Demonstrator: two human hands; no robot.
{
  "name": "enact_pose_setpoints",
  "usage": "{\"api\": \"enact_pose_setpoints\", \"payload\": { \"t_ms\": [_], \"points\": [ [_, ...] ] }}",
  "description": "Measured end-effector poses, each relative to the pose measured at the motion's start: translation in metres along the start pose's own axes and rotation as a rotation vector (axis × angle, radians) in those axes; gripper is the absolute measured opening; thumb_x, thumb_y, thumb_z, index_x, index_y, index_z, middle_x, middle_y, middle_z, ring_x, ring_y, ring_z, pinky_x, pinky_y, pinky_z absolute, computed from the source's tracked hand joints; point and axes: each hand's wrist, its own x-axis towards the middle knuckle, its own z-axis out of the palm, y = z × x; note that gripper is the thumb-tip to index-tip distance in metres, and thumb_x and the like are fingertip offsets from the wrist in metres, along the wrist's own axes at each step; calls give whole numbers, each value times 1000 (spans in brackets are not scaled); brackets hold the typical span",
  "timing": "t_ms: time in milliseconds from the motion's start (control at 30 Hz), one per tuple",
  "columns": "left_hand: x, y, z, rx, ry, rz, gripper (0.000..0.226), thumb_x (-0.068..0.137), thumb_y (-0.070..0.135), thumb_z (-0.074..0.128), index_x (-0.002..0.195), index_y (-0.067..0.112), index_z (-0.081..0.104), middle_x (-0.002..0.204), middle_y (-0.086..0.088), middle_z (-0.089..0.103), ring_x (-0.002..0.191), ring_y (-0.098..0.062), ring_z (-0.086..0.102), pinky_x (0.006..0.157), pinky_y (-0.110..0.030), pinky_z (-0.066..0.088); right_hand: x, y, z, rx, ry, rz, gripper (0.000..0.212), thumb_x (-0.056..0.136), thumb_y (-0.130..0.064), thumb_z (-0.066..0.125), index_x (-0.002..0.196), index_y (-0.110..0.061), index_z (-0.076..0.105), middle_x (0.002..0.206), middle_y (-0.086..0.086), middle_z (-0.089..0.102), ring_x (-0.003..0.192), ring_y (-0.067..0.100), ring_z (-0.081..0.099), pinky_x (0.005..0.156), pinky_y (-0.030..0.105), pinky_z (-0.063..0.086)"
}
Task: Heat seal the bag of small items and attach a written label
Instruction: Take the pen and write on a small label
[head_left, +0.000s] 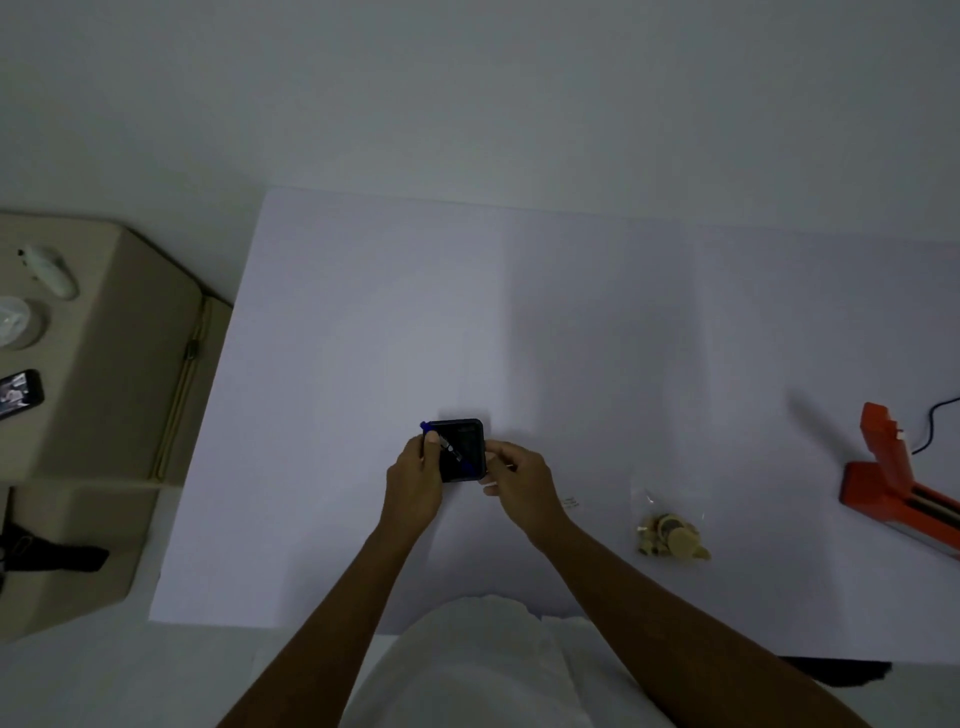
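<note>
A small black square pad (465, 441) lies on the white table sheet (571, 322) in front of me. My left hand (415, 486) grips its left side and pins a blue pen (447, 447) diagonally across it. On the pad's right edge my right hand (517, 480) pinches with thumb and fingers; what it pinches is too small to tell. A clear bag of small tan items (670, 530) rests on the sheet to the right. The orange heat sealer (893, 483) sits at the far right with its arm raised.
A black cord (935, 421) runs from the sealer off the right edge. A beige side table (104, 415) at the left holds a phone (18, 395), a white object and a clear lid. A faint small mark (570, 502) lies near my right wrist.
</note>
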Motion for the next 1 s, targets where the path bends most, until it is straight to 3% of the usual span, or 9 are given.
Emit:
{"api": "enact_pose_setpoints", "payload": {
  "t_ms": [233,400,533,667,867,1000],
  "points": [
    [51,51,4,-54,-31,1,54,100,52,25,119,12,55,107,-2,59,95,-16,56,66,-20,40,46,-37,-14,116,28,-6,29,102,-14,50,125,-12,67,104,7,73,83,16,69,71,22,59],
    [112,101,5,-8,-30,56,51,101,49,24,103,9,57,96,-3,58,85,-16,53,60,-19,37,110,-80,-30,175,71,14,29,96,-10,53,119,-11,71,98,14,75,78,17,69,81,34,60],
    [157,130,8,21,-23,52,50,101,47,25,91,9,55,89,-5,58,80,-18,53,56,-22,36,151,-108,-41,234,84,56,27,95,-6,54,117,-5,70,96,15,73,72,18,66,77,31,59],
    [181,144,14,39,-31,20,54,102,47,24,102,4,58,92,-7,58,80,-19,52,55,-21,35,171,-123,-47,272,100,99,27,95,-1,53,117,-1,68,88,13,70,64,16,63,62,19,58],
    [188,142,18,61,-37,3,51,102,47,24,101,6,54,98,-9,57,85,-21,52,58,-22,36,174,-120,-48,307,92,118,26,95,-3,54,116,-4,69,86,11,69,67,17,62,63,21,58],
    [169,146,15,46,83,-56,56,101,46,28,126,-2,43,110,-11,54,94,-21,51,75,-29,39,159,-114,-55,272,122,76,27,96,-9,54,118,-10,69,89,4,68,71,14,62,64,25,55]
  ]
}}
